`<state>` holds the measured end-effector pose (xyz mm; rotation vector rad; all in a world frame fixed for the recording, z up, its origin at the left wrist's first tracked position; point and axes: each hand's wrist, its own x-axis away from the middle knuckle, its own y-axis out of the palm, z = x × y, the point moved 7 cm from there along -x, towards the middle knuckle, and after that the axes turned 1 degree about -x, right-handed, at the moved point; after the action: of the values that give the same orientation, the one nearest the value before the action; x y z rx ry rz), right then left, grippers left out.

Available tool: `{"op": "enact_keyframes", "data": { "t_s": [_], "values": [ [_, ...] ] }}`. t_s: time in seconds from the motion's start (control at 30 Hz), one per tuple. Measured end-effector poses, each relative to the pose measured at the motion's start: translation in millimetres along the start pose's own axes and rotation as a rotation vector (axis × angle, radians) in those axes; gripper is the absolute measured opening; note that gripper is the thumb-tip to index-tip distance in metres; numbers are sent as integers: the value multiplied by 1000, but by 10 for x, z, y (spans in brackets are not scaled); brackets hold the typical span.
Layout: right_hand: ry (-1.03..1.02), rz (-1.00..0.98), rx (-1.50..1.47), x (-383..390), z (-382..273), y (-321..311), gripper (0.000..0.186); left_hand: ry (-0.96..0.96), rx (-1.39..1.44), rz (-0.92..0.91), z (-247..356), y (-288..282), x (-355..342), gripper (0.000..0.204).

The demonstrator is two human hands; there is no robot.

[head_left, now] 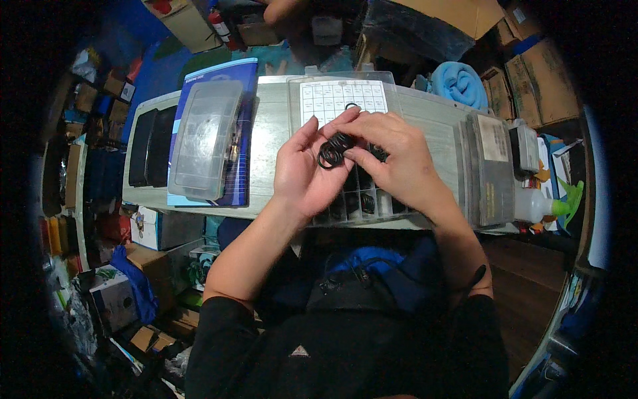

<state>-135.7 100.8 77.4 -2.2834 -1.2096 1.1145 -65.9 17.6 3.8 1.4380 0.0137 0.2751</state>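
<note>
Above the table my left hand [300, 167] is turned palm up, cupping a clump of black rubber O-rings [332, 151]. My right hand [401, 154] reaches over from the other side, its thumb and fingers closed on the rings at the clump's edge. One more ring shows by the left fingertips. Beneath both hands lies an open clear compartment box [393, 207], partly hidden by them; black rings sit in several of its cells. Its raised lid carries a white chart [319, 93] with a grid.
Left on the table [266, 106] are a closed clear case [206, 139] on a blue book [240, 193] and dark flat cases [158, 146]. To the right stand stacked organizer boxes [493, 173], a spray bottle [530, 205] and a rolled blue towel [458, 86]. Cardboard boxes crowd behind.
</note>
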Motion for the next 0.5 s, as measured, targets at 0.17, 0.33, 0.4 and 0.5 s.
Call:
{"op": "enact_keyframes", "data": {
  "t_s": [0.17, 0.33, 0.4, 0.5],
  "values": [
    [-13, -59, 68, 69, 6, -21, 31, -17, -29, -20, -80, -36, 17, 55],
    [-34, -41, 97, 87, 0, -57, 32, -87, 143, -266, -116, -19, 4, 48],
    [-3, -36, 59, 84, 13, -64, 33, -97, 160, -289, -118, -30, 12, 45],
    [80, -43, -20, 79, 53, -73, 34, -56, 42, -45, -108, -178, 13, 42]
  ]
}}
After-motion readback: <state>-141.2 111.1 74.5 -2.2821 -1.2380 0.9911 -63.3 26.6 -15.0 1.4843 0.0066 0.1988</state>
